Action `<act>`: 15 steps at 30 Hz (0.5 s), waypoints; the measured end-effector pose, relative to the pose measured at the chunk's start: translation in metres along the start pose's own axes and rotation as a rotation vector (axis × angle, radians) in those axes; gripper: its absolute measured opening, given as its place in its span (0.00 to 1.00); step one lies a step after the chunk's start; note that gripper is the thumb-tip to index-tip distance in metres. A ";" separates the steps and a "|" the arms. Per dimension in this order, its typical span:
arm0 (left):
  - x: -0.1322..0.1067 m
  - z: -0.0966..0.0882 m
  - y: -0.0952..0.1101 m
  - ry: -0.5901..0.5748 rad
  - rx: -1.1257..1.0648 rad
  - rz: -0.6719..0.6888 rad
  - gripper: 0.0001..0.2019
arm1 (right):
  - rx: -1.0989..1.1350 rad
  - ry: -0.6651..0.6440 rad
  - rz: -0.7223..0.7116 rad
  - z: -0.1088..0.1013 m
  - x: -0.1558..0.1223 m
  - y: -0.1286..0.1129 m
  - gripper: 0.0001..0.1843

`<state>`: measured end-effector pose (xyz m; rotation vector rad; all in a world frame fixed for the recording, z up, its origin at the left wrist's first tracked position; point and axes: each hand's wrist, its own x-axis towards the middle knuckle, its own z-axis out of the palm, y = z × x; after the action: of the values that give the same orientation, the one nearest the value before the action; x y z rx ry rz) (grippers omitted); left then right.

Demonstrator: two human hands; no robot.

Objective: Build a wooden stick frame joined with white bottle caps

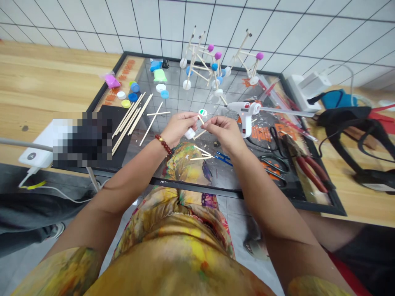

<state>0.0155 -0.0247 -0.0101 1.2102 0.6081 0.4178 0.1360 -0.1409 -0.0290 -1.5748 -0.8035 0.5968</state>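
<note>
Wooden stick (200,119) pinched in R hand (224,132), held above framed glass board (182,102); L hand (179,127) clenches white plastic cap (189,133), green-marked cap (203,112) at fingertips. Risk: thin stick snaps or slips if grip too hard.

One left hand (179,128), one right hand (224,131) — plus three stick frames (194,55), one hot glue gun (243,110), one pair of pliers (310,174).
</note>
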 end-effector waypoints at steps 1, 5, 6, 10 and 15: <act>0.000 0.000 0.000 -0.004 0.010 0.006 0.07 | 0.005 -0.004 0.004 0.000 0.000 0.000 0.14; 0.001 -0.001 -0.001 -0.004 0.044 0.029 0.08 | 0.022 -0.033 0.036 -0.003 0.001 0.001 0.12; 0.001 -0.001 -0.001 0.003 0.041 0.029 0.09 | 0.036 -0.047 0.054 -0.004 0.002 0.001 0.13; 0.003 -0.001 -0.002 0.047 -0.022 0.017 0.09 | 0.168 -0.109 0.169 -0.010 0.002 -0.002 0.19; 0.004 0.000 -0.001 0.101 -0.135 0.028 0.09 | 0.209 -0.155 0.198 -0.012 0.000 -0.004 0.23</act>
<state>0.0184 -0.0230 -0.0120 1.0742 0.6398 0.5378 0.1447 -0.1483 -0.0234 -1.4366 -0.6792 0.9263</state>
